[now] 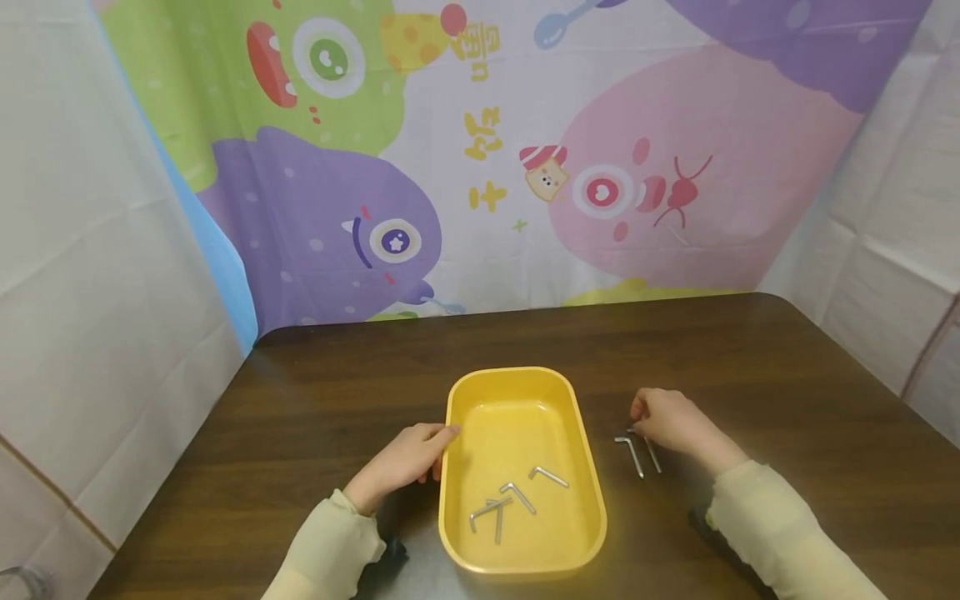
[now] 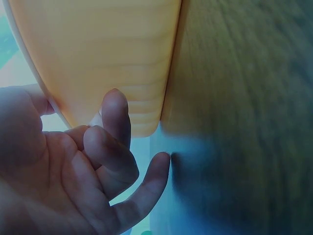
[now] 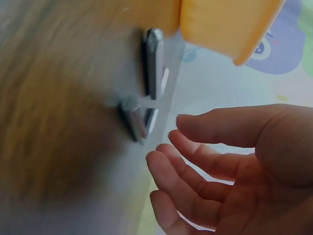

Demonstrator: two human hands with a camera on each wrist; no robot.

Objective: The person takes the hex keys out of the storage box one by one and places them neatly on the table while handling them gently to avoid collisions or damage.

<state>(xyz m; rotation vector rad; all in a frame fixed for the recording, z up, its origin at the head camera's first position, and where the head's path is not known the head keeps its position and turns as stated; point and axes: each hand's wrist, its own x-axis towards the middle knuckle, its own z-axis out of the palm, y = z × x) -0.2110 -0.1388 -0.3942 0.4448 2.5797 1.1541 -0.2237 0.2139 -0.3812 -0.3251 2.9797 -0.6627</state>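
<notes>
A yellow plastic tub (image 1: 513,433) stands on the table, and my left hand (image 1: 407,455) grips its left rim. The thumb lies over the edge, with the fingers against the outer wall, as the left wrist view shows. Several silver hex keys lie loose on the tub's floor, one hex key (image 1: 551,477) apart from the others. To the right of the tub, two more lie side by side on the wood: a nearer hex key (image 3: 155,63) and a farther hex key (image 3: 133,117). My right hand (image 1: 675,421) is just over them, its thumb and fingers apart and holding nothing.
The dark wooden table (image 1: 352,358) runs back to a cartoon-printed curtain (image 1: 495,275). Pale fabric walls stand at the left and right sides.
</notes>
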